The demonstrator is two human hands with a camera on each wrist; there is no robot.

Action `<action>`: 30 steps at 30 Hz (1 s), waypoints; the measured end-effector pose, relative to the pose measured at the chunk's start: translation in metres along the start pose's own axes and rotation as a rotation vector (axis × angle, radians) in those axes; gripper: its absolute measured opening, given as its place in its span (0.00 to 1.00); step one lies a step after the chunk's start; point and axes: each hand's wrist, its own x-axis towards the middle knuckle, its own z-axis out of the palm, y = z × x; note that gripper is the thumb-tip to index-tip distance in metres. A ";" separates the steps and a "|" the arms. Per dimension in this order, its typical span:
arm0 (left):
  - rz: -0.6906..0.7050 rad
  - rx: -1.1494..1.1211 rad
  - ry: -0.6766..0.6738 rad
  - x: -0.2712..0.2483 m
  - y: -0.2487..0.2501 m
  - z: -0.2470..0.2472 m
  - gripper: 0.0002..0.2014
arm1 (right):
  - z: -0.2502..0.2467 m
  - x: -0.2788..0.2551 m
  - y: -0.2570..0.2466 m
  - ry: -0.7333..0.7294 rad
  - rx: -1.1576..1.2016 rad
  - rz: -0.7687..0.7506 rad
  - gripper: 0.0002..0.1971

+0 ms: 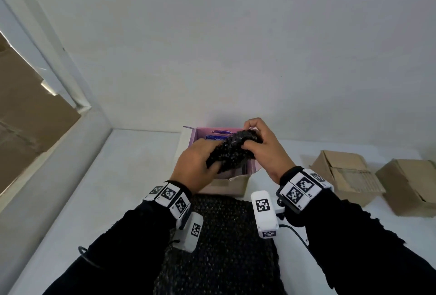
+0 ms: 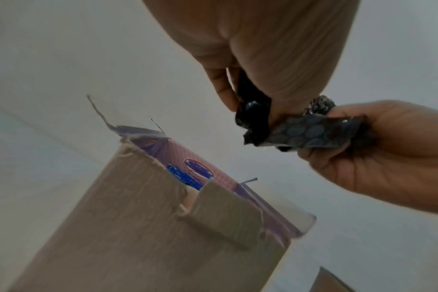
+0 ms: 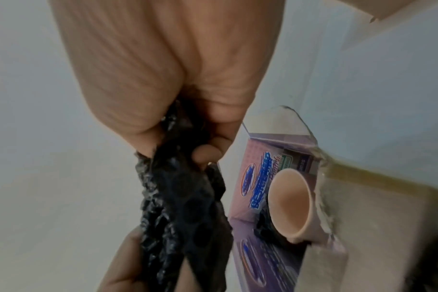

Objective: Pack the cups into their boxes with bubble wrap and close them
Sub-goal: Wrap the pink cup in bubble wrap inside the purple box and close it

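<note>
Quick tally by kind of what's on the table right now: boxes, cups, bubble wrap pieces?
Boxes: 3, one open box, two plain cardboard boxes.
Cups: 1, a cup inside the open box.
Bubble wrap: 2, a wad held by both hands, a sheet lying flat.
Total: 6.

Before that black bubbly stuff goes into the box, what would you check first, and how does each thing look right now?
1. Both hands hold the bubble wrap: ok; left hand and right hand each have a grip on it.
2. Open box flaps clear: ok.
3. Cup inside the box: ok, tilted.
4. Room beside the cup for the wrap: cannot tell.
5. Spare wrap sheet at hand: ok.
6. Other boxes closed: cannot tell.
</note>
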 end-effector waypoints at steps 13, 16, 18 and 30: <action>-0.064 -0.118 -0.052 0.072 -0.047 0.012 0.17 | -0.025 0.071 0.000 -0.184 -0.202 0.076 0.10; -0.168 -0.164 -0.166 0.071 -0.060 0.021 0.22 | -0.022 0.090 0.005 -0.119 -0.620 -0.077 0.11; -0.253 -0.164 -0.258 0.067 -0.067 0.027 0.24 | -0.014 0.101 0.009 -0.131 -0.900 -0.147 0.11; -0.315 0.118 -0.440 0.051 -0.080 0.046 0.19 | 0.018 0.113 0.044 -0.467 -1.299 -0.095 0.10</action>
